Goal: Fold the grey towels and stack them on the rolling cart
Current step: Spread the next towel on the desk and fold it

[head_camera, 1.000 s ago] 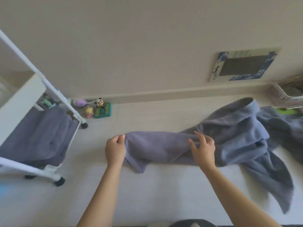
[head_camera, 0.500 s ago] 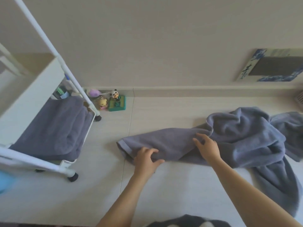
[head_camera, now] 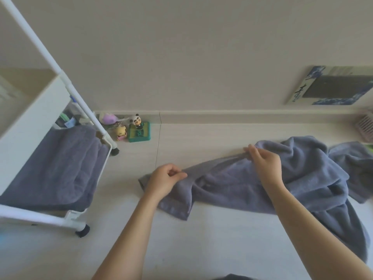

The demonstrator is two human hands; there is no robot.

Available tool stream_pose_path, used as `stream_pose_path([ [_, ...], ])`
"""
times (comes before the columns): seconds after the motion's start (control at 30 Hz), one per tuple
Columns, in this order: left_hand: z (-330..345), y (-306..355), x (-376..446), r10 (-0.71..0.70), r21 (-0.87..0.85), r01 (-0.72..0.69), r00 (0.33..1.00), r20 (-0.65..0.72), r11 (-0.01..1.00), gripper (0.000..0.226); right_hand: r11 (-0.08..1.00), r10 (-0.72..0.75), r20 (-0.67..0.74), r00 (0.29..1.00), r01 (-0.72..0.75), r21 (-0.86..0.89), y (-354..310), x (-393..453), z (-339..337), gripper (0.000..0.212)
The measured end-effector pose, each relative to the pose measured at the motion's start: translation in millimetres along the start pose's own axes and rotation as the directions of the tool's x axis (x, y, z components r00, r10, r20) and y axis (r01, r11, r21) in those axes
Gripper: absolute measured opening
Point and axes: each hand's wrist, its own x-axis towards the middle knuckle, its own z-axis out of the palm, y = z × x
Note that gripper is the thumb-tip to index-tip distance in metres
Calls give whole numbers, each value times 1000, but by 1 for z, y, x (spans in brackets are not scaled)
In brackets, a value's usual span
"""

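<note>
With your left hand point(head_camera: 164, 179) and right hand point(head_camera: 264, 161) each pinched on the far edge of the grey towel point(head_camera: 238, 188) lying rumpled on the floor point(head_camera: 201, 239) right of the rolling cart point(head_camera: 66, 216), you are at the spreading step; next, probably draw that edge taut before folding.

Pale floor point(head_camera: 201, 239): grey towel point(head_camera: 242, 190) spread on it, second towel point(head_camera: 355, 164) bunched beside. White cart point(head_camera: 60, 217) stood on floor at left, folded towel point(head_camera: 56, 168) laid on low shelf. Small toys point(head_camera: 131, 130) set by wall.
</note>
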Motion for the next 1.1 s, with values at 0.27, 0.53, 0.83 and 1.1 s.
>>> stream_pose_path([
  [0.27, -51, 41, 74, 118, 90, -89, 899, -422, 992, 20, 967, -224, 245, 943, 245, -61, -54, 60, 50, 44],
  [0.53, 3, 9, 60, 187, 311, -52, 887, -422, 949, 13, 872, -49, 446, 894, 256, -417, -2, 42, 72, 23],
  [0.83, 69, -64, -16, 215, 315, -101, 911, -351, 944, 27, 755, -55, 500, 864, 364, -545, 79, -26, 41, 74],
  [1.1, 74, -93, -36, 354, 306, -276, 904, -239, 911, 32, 767, -137, 403, 905, 355, -535, 116, -49, 26, 37],
])
